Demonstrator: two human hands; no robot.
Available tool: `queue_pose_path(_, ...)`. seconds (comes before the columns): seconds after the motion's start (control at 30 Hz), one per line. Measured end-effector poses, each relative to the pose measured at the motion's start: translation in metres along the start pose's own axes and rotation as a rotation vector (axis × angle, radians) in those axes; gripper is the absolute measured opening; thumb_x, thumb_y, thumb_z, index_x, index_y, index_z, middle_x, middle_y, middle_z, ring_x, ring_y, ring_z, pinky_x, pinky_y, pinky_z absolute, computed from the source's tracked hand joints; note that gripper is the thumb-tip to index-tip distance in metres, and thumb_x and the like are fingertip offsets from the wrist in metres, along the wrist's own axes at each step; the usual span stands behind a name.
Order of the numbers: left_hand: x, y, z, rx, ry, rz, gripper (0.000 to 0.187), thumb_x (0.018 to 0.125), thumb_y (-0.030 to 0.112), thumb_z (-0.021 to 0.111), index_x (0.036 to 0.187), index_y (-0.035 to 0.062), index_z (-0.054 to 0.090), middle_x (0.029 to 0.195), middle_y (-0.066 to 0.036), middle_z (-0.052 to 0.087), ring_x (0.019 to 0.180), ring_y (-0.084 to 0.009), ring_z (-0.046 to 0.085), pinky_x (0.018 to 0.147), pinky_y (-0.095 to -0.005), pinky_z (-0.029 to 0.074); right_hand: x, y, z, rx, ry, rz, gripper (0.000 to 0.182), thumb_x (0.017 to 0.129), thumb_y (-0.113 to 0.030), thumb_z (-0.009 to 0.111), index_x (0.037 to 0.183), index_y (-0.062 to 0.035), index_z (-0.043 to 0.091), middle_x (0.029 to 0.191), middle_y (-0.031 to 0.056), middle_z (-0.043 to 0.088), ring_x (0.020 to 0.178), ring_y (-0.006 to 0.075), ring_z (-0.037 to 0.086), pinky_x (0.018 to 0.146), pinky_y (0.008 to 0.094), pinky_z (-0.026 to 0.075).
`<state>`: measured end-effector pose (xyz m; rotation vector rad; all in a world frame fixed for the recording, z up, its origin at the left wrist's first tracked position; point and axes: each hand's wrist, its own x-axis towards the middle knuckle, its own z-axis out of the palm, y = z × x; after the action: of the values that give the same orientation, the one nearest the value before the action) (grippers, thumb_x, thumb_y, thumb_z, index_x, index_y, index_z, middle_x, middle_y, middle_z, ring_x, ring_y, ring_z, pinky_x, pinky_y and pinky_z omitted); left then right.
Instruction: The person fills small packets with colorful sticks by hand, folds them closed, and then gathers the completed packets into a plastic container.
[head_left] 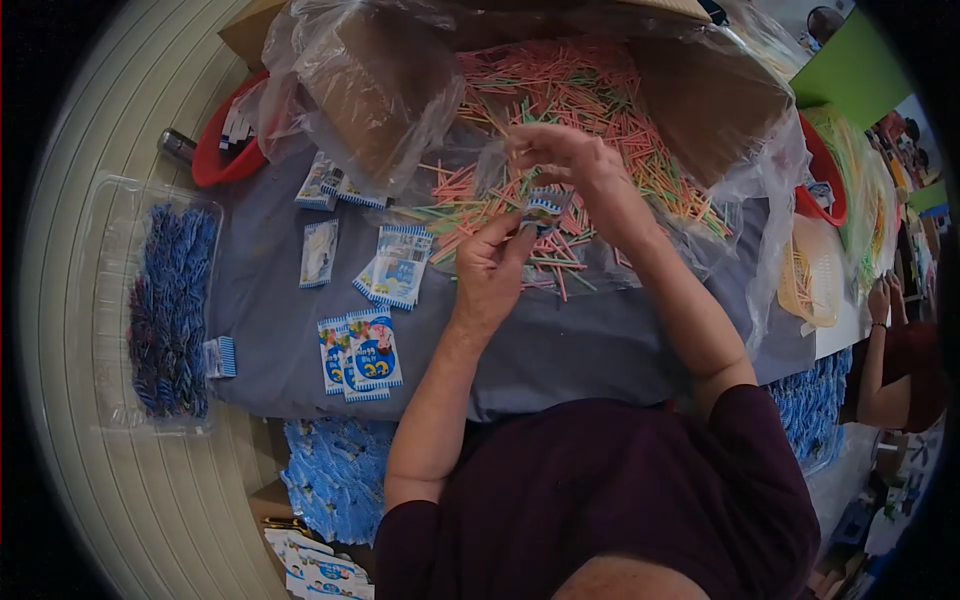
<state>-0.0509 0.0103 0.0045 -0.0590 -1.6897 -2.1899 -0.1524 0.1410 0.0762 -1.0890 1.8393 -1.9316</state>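
At the centre of the worktop [560, 350], covered in a grey-blue cloth, both hands meet above the near edge of a heap of coloured sticks [570, 100]. The left hand [487, 268] pinches a small blue-and-white packet [545, 208] between thumb and forefinger; its grip is closed on the packet's lower edge. The right hand [560, 150] is just above, fingers drawn together at the packet's top and apparently on a few sticks; how firmly they are held cannot be told.

Risks, as judged from this position:
- The packet is held by a narrow pinch only; a sideways pull could slip or tear it.
- Sticks lie loose and crossed in clear plastic sheeting [400, 110]; a snagged stick could drag others onto the cloth.

Surroundings:
- Printed packets [362, 350] lie flat, left of the forearm, with more [400, 262] nearer the heap.
- A clear tray of dark blue items [170, 310] sits at far left.
- A red basin [215, 160] stands beyond it.
- Another person's hand [882, 298] is at the right edge, well apart.

The cardboard box [700, 90] and sheeting crowd the reach to the heap.
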Motion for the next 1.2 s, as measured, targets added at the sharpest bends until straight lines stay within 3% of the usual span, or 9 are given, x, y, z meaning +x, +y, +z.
queue_pose_path(0.07,-0.005,0.008,-0.006,0.007,0.015,0.001,0.02,0.092,0.001,0.064,0.112,-0.0045,0.067,0.103,-0.007,0.068,0.091,-0.0092,0.062,0.078,-0.0223,0.051,-0.006,-0.005,0.001,0.134,0.077,-0.12,0.044,0.095,-0.041,0.059,0.114,-0.0019,0.066,0.107,0.0086,0.067,0.098,0.0158,0.063,0.085,0.0348,0.049)
queue_pose_path(0.27,-0.047,0.034,-0.027,0.376,0.012,0.154,0.017,0.084,0.007,0.072,0.096,-0.0051,0.068,0.091,-0.01,0.068,0.086,-0.0213,0.064,0.077,-0.0313,0.049,-0.047,0.01,0.018,-0.18,-0.212,0.174,0.018,0.079,0.001,0.07,0.097,0.0013,0.07,0.083,0.0094,0.069,0.071,0.0163,0.067,0.063,0.0311,0.053)
queue_pose_path(0.4,-0.099,0.061,-0.058,0.792,0.123,0.001,0.011,0.078,0.003,0.072,0.086,-0.0026,0.067,0.077,-0.012,0.06,0.075,-0.0293,0.057,0.068,-0.0367,0.045,-0.058,0.019,0.057,-0.191,-0.428,-0.127,0.02,0.082,-0.003,0.071,0.102,-0.0014,0.068,0.087,0.0124,0.069,0.074,0.0238,0.067,0.067,0.0375,0.053)
queue_pose_path(0.57,-0.132,0.064,-0.127,1.775,0.322,-0.034,0.015,0.081,0.014,0.068,0.092,0.0041,0.069,0.094,-0.011,0.062,0.092,-0.034,0.056,0.077,-0.0456,0.045,-0.051,0.019,0.043,-0.528,-0.585,-0.027,0.026,0.084,-0.01,0.069,0.109,-0.0027,0.067,0.092,0.014,0.067,0.08,0.0318,0.065,0.069,0.0409,0.052)
queue_pose_path(0.7,-0.128,0.067,-0.128,1.83,0.265,-0.092,0.021,0.081,0.014,0.069,0.099,0.0044,0.068,0.099,-0.011,0.061,0.094,-0.0335,0.055,0.078,-0.0463,0.045,-0.027,0.012,-0.014,-1.068,-0.512,-0.07,0.032,0.081,-0.005,0.063,0.112,-0.0043,0.067,0.094,0.0158,0.065,0.086,0.0342,0.063,0.074,0.0427,0.052)
queue_pose_path(0.8,-0.103,0.084,-0.108,1.761,0.442,0.051,0.025,0.08,0.016,0.072,0.101,0.0028,0.067,0.098,-0.013,0.06,0.094,-0.0337,0.055,0.079,-0.0468,0.045,0.001,0.041,-0.1,-1.355,-0.142,-0.043,0.042,0.076,0.0,0.059,0.118,-0.0074,0.066,0.102,0.0168,0.065,0.095,0.0338,0.064,0.08,0.0423,0.052)
queue_pose_path(0.93,-0.037,0.079,-0.085,1.578,0.153,0.117,0.03,0.08,0.018,0.074,0.103,0.0013,0.066,0.097,-0.016,0.059,0.094,-0.0341,0.055,0.079,-0.0467,0.046,0.028,0.061,-0.158,-1.662,0.014,-0.173,0.047,0.078,-0.002,0.064,0.124,-0.0098,0.065,0.113,0.0206,0.065,0.107,0.0368,0.062,0.089,0.0429,0.051)
queue_pose_path(1.03,-0.021,0.051,-0.088,1.601,-0.038,0.017,0.029,0.08,0.017,0.073,0.102,0.0007,0.065,0.099,-0.016,0.058,0.095,-0.0345,0.055,0.079,-0.0463,0.048,0.065,0.055,-0.16,-1.233,-0.055,0.253,0.047,0.08,-0.007,0.068,0.127,-0.0096,0.063,0.119,0.0231,0.064,0.112,0.0378,0.06,0.094,0.043,0.049)
queue_pose_path(1.2,-0.026,0.03,-0.088,1.735,-0.079,-0.025,0.025,0.079,0.013,0.07,0.099,-0.0013,0.063,0.102,-0.015,0.056,0.097,-0.0344,0.055,0.08,-0.0443,0.051,0.103,0.088,-0.168,-1.175,0.064,0.28,0.041,0.087,-0.024,0.068,0.124,-0.0068,0.064,0.112,0.0243,0.066,0.109,0.0379,0.062,0.092,0.0447,0.05)
